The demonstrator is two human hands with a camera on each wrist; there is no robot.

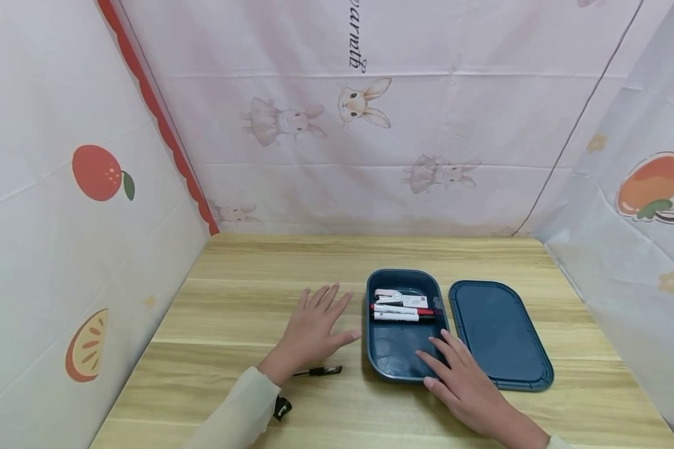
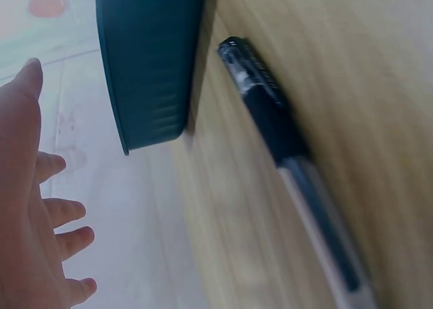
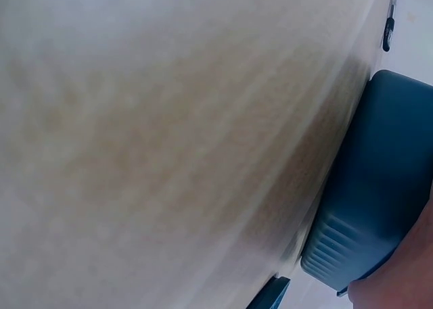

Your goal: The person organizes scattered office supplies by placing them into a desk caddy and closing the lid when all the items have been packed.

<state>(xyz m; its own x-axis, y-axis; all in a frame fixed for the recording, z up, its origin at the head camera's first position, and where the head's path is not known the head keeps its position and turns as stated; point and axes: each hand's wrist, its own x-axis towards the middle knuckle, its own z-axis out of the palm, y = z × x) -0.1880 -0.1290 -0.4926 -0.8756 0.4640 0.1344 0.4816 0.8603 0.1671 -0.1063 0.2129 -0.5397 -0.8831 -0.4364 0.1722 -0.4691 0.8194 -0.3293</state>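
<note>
My left hand (image 1: 313, 327), fingers spread and straight, is left of a dark blue plastic box (image 1: 395, 372) and holds nothing. Beside that wrist lies a clear-barrelled pen (image 1: 327, 370) with a black grip, partly hidden by the arm; the left wrist view shows this pen (image 2: 274, 123) close up. My right hand (image 1: 465, 380) reaches over the box's near right corner with relaxed fingers. Inside the box, a pink and white stapler (image 1: 387, 295), a small white block (image 1: 415, 302), a red-capped marker (image 1: 399, 309) and a black-capped marker (image 1: 395, 317) lie side by side towards the far end.
Right of the box, its matching blue lid (image 1: 497, 330) lies flat on the wood-grain table (image 1: 258, 274). A small black object (image 1: 282, 408) pokes out beside the left sleeve. Printed cloth (image 1: 314, 199) hangs behind the table and along both sides.
</note>
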